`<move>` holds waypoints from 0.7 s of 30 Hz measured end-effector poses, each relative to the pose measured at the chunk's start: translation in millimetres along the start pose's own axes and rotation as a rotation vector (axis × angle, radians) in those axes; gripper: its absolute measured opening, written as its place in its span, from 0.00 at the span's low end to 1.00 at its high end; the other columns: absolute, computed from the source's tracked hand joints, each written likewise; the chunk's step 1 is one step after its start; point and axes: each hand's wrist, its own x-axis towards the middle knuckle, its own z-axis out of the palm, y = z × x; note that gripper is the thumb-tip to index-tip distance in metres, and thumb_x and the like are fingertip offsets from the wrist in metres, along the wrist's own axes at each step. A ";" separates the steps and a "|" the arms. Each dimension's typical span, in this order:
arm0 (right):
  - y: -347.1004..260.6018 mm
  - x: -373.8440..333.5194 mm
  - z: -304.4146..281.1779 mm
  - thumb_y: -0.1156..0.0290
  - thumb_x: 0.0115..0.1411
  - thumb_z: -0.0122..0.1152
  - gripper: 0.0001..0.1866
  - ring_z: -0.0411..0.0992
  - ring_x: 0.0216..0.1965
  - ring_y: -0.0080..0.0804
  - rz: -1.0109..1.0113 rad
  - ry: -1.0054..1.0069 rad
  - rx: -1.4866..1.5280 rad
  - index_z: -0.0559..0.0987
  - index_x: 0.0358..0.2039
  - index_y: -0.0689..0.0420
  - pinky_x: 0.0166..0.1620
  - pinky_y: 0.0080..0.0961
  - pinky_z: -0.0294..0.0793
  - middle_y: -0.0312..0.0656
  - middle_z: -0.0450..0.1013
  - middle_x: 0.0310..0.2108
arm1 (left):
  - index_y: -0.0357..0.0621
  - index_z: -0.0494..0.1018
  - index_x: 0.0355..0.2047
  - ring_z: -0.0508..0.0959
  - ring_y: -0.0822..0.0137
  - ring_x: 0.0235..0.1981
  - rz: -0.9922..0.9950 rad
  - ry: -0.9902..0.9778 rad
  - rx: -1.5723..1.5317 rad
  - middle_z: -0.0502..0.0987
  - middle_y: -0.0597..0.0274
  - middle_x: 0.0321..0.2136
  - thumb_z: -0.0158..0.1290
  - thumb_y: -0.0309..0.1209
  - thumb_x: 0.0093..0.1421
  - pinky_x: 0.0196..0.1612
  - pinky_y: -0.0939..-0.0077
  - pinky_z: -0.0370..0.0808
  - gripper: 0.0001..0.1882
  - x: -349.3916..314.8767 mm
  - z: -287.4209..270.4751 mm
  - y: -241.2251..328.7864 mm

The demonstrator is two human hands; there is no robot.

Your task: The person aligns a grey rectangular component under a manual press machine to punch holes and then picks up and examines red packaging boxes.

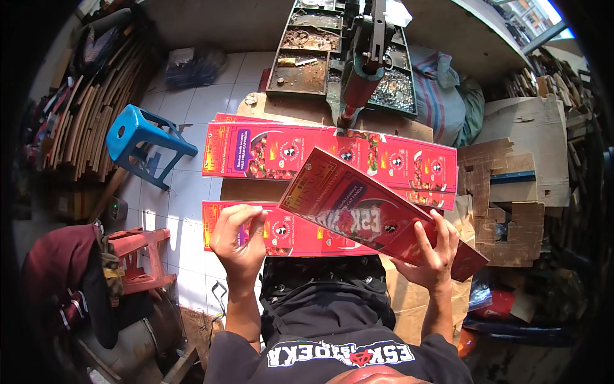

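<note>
Tilted board [374,217] in right hand [437,257].
Fingers [423,239] clamped near its right end; left hand [238,243] curled above lower board [297,238], grip unclear.

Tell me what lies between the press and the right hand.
The head view shows flat red panels nearer the press, then, nearer the right hand, the tilted red panel it holds, partly covering them from this angle.

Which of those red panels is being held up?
The slanted, shiny panel in the right hand, overlapping the other red panels, which lie more nearly straight across.
</note>
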 end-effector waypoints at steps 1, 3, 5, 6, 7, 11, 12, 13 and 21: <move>0.4 -0.4 -0.5 0.51 0.34 0.80 0.47 0.67 0.53 0.54 0.003 0.006 -0.018 0.76 0.59 0.50 0.52 0.49 0.66 0.55 0.64 0.62 | 0.37 0.79 0.37 0.81 0.60 0.32 0.015 -0.026 -0.012 0.80 0.55 0.31 0.64 0.17 0.54 0.36 0.71 0.78 0.10 3.5 3.1 0.7; 1.5 -1.9 -2.3 0.50 0.35 0.80 0.47 0.67 0.53 0.54 0.009 0.011 -0.030 0.76 0.59 0.50 0.53 0.49 0.67 0.55 0.65 0.61 | 0.38 0.80 0.38 0.81 0.59 0.33 0.045 -0.072 -0.064 0.80 0.55 0.31 0.64 0.19 0.54 0.37 0.70 0.78 0.10 11.6 12.2 8.3; -1.6 -1.9 -0.1 0.50 0.36 0.80 0.47 0.68 0.54 0.55 -0.001 0.023 -0.007 0.76 0.59 0.50 0.53 0.49 0.67 0.56 0.65 0.61 | 0.36 0.80 0.38 0.82 0.60 0.35 0.084 -0.051 -0.043 0.81 0.54 0.34 0.63 0.21 0.57 0.41 0.70 0.77 0.08 19.0 16.3 18.1; -3.2 -1.8 -0.5 0.49 0.37 0.80 0.46 0.68 0.54 0.55 -0.006 0.020 -0.003 0.76 0.59 0.50 0.54 0.49 0.67 0.57 0.65 0.61 | 0.37 0.81 0.39 0.83 0.59 0.37 0.109 -0.049 -0.041 0.81 0.53 0.36 0.63 0.20 0.56 0.42 0.70 0.78 0.09 23.7 18.3 20.6; -3.7 -3.7 1.0 0.49 0.37 0.80 0.47 0.67 0.54 0.56 -0.025 0.020 -0.007 0.75 0.60 0.50 0.54 0.50 0.68 0.58 0.65 0.61 | 0.37 0.81 0.39 0.83 0.59 0.37 0.104 -0.042 -0.048 0.81 0.54 0.37 0.63 0.19 0.56 0.42 0.70 0.78 0.10 25.3 21.6 22.9; -5.1 -7.9 5.7 0.49 0.37 0.80 0.48 0.67 0.55 0.59 -0.069 0.037 -0.014 0.74 0.61 0.51 0.55 0.53 0.68 0.60 0.64 0.62 | 0.36 0.80 0.39 0.83 0.62 0.35 0.140 -0.002 -0.058 0.81 0.53 0.36 0.64 0.18 0.54 0.39 0.72 0.79 0.11 29.0 26.7 27.6; -5.5 -8.8 6.2 0.48 0.38 0.80 0.48 0.67 0.55 0.59 -0.071 0.044 -0.017 0.74 0.61 0.51 0.55 0.54 0.68 0.60 0.64 0.61 | 0.36 0.80 0.39 0.83 0.62 0.34 0.137 0.011 -0.062 0.81 0.53 0.36 0.64 0.18 0.54 0.39 0.72 0.79 0.11 28.6 27.6 28.8; -6.6 -8.9 6.2 0.48 0.38 0.80 0.48 0.67 0.55 0.59 -0.073 0.047 -0.023 0.74 0.61 0.51 0.55 0.54 0.68 0.60 0.64 0.61 | 0.36 0.80 0.39 0.82 0.63 0.34 0.124 0.019 -0.051 0.81 0.53 0.35 0.65 0.18 0.54 0.38 0.73 0.79 0.11 28.2 27.4 30.1; -12.3 -7.9 6.0 0.47 0.42 0.78 0.42 0.68 0.54 0.56 -0.065 0.088 -0.034 0.76 0.58 0.48 0.53 0.50 0.68 0.56 0.67 0.60 | 0.35 0.80 0.36 0.82 0.64 0.31 0.092 0.064 -0.011 0.81 0.55 0.32 0.64 0.19 0.55 0.36 0.74 0.78 0.08 26.1 29.1 29.6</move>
